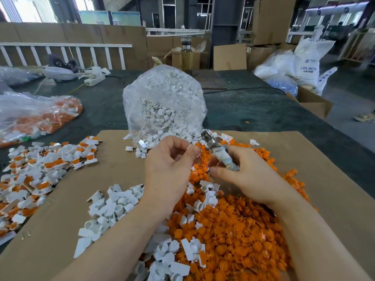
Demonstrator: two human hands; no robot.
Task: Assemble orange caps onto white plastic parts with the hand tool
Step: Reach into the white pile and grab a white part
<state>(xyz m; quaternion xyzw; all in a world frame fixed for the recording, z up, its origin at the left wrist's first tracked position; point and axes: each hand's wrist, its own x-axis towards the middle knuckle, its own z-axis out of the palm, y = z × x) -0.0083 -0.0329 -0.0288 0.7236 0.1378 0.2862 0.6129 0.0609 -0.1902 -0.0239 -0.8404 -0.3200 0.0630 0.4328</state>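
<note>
Dark green cloth covers the table (253, 110), and a flat sheet of brown cardboard (324, 159) lies over its near edge as the working surface, presumably to keep the small pieces from snagging. On the cardboard's near right part spreads the heap of loose orange plastic caps (233, 230), right under both wrists, so a cap is always within reach. At the cardboard's far edge stands a clear plastic bag of white plastic parts (162, 102), its mouth spilling toward the person, which feeds a scatter of loose white parts (113, 207) near the middle. Along the left edge lies a pile of white parts already fitted with orange caps (40, 169), set apart from the raw stock, likely so that finished work does not mix back in. Further left on the table sits another clear bag of orange and white pieces (38, 116).

Above the orange heap, the right hand (243, 175) is curled round the taped handle of the metal-tipped hand tool (221, 153), which tilts up and away with its metal head toward the bag. The left hand (172, 165), just beside the tool, has thumb and forefinger pinched together on something small and pale; whether that is a white part I cannot tell. Held this close, the piece could go straight to the tool head.
</note>
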